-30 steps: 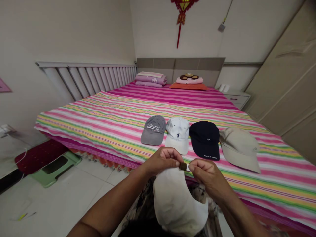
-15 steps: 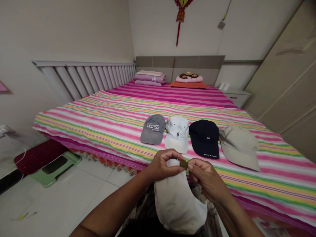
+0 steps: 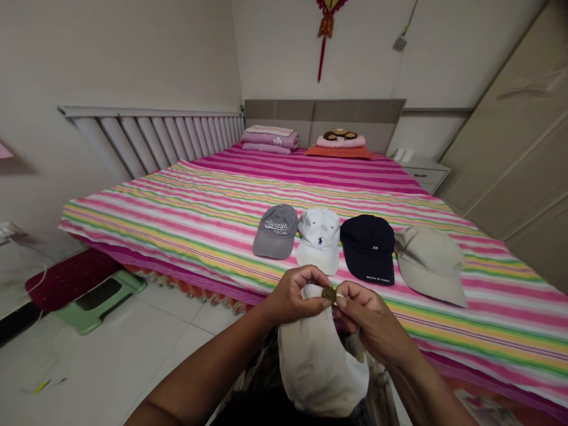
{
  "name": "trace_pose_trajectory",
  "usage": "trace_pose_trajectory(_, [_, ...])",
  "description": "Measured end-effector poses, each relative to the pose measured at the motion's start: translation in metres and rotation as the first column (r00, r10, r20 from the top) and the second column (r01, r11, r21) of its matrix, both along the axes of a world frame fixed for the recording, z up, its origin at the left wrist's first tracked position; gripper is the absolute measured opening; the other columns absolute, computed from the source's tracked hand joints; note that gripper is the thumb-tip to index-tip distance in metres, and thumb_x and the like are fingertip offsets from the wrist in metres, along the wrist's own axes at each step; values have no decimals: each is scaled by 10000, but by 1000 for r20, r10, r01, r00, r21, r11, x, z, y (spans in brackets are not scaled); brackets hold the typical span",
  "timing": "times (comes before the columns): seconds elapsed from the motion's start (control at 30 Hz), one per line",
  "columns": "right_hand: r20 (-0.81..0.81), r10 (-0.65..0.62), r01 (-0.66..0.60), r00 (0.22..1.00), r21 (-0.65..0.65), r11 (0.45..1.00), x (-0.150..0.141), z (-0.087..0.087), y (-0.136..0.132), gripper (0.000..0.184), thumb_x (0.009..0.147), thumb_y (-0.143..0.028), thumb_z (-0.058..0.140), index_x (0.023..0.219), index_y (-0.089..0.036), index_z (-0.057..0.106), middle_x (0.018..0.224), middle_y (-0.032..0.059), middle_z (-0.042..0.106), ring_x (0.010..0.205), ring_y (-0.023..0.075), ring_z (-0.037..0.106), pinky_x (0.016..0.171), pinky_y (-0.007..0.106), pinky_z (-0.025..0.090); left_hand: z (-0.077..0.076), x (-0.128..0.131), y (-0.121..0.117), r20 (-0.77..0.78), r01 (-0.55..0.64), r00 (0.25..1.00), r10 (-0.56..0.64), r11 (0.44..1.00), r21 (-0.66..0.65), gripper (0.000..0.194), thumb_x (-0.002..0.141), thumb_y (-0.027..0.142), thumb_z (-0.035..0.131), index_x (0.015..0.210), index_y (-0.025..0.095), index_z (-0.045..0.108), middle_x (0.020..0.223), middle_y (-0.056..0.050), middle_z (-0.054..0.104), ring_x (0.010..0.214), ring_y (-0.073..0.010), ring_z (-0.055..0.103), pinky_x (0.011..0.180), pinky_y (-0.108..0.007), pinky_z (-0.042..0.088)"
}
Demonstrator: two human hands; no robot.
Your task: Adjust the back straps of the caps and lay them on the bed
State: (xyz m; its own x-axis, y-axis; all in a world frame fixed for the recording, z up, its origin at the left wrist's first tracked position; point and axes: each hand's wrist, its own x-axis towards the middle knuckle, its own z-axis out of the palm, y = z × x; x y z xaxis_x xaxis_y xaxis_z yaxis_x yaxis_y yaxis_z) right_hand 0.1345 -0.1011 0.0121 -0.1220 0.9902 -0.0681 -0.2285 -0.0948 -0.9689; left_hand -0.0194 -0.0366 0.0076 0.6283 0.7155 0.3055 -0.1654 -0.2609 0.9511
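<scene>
A cream cap [image 3: 317, 361] hangs over my lap with its back strap turned up toward me. My left hand [image 3: 299, 296] pinches the strap beside a brass-coloured metal buckle [image 3: 329, 294]. On the buckle's other side, my right hand [image 3: 364, 316] has thumb and fingertips closed on the white strap end. Beyond my hands, a row of caps lies on the bed: a grey cap [image 3: 276, 232] with white lettering, a white cap [image 3: 318, 239] with a small dark emblem, a navy cap [image 3: 368, 245] and a beige cap [image 3: 430, 263].
The bed [image 3: 186, 219] has a striped sheet. Folded bedding [image 3: 270, 141] and an orange pillow with a pink cloth [image 3: 341, 143] lie by the headboard [image 3: 284, 111]. A green stool [image 3: 89, 313] stands on the floor at left; a nightstand [image 3: 428, 174] stands far right.
My right fingers have shifted slightly, and a bit more white strap shows between them and the buckle. The hanging cap has swung slightly left. The row of caps stays put.
</scene>
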Motion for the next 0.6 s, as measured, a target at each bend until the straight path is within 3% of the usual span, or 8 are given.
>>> trace_pose_trajectory(0.27, [-56, -41, 37, 998, -65, 997, -4, 4, -1, 259, 662, -367, 651, 690, -147, 518, 459, -61, 480, 332, 16, 194, 388, 205, 84, -3, 0, 0, 52, 9, 999, -8, 1000, -21, 272, 626, 301, 660, 806, 136, 538, 747, -32, 552, 638, -100, 477, 602, -214, 373])
trace_pose_trajectory(0.43, [-182, -11, 3, 983, -47, 999, -7, 4, -1, 229, 679, -331, 641, 646, -150, 505, 393, -92, 397, 339, 15, 168, 405, 201, 129, 0, 0, -2, -13, -33, 999, 34, 997, 67, 240, 644, 281, 636, 811, 137, 542, 735, -27, 548, 650, -106, 476, 621, -217, 378])
trace_pose_trajectory(0.6, [-146, -60, 57, 987, -25, 998, -12, 5, -2, 243, 680, -336, 652, 710, -158, 489, 481, -58, 497, 338, 10, 212, 382, 182, 147, 3, -2, -3, -82, -67, 994, 75, 993, 93, 238, 643, 276, 646, 809, 128, 560, 711, -21, 549, 639, -103, 470, 616, -214, 375])
